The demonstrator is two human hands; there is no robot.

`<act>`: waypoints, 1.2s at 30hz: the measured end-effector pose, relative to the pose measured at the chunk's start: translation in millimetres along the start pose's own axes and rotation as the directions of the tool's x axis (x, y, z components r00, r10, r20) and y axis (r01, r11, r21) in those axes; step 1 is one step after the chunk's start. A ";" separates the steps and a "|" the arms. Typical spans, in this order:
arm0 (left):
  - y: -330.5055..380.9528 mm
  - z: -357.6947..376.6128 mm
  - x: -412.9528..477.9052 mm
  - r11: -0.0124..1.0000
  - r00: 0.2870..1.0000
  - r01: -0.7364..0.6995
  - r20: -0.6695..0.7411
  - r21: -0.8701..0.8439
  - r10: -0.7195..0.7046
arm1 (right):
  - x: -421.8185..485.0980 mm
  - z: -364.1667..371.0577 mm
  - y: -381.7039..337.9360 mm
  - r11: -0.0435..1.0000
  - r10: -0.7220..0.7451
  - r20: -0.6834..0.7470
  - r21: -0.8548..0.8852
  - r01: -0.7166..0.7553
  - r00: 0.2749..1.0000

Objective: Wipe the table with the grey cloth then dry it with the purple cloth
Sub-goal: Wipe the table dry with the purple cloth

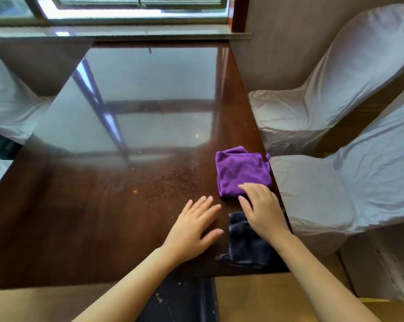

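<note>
A glossy dark wooden table (92,224) fills the view, with fine specks or droplets near its middle right. A folded purple cloth (240,170) lies near the table's right edge. A dark grey cloth (245,245) lies at the near right corner, partly under my right forearm. My right hand (261,208) reaches over the grey cloth, its fingertips spread on the purple cloth's near edge. My left hand (194,226) rests flat on the bare wood just left of the grey cloth, fingers apart, holding nothing.
Chairs in white covers stand along the right side (331,89) and another at the left (8,108). A window sill (126,31) runs along the table's far end. A brown floor shows beyond the near edge.
</note>
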State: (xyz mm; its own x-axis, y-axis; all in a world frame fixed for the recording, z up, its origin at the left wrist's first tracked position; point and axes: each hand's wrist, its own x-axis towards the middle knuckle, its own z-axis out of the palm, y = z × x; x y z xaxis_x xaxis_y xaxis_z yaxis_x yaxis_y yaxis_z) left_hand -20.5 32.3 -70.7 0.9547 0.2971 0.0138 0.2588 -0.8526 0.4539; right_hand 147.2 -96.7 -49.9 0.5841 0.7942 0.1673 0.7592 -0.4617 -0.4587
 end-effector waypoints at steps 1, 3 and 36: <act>-15.9 -9.0 -1.1 0.999 0.998 0.049 -0.045 0.003 -0.049 | 16.4 7.6 -3.6 0.999 -0.009 0.029 -0.031 0.010 1.000; -49.3 -26.1 -4.3 0.988 0.982 0.152 -0.113 0.018 -0.149 | 46.1 23.0 -7.0 0.992 0.021 0.098 -0.122 -0.009 0.995; -325.6 -110.0 -36.8 0.665 0.706 0.708 -0.279 0.239 -0.651 | 240.9 169.1 -94.2 0.944 0.079 0.198 -0.331 -0.010 0.977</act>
State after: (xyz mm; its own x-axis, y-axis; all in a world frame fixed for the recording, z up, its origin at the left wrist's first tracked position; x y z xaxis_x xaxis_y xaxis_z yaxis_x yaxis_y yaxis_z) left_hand -156.0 346.2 -121.0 0.4646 0.8847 -0.0377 0.8828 -0.4594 0.0986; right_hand 167.9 204.9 -114.0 0.5741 0.8175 -0.0454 0.8058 -0.5740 -0.1457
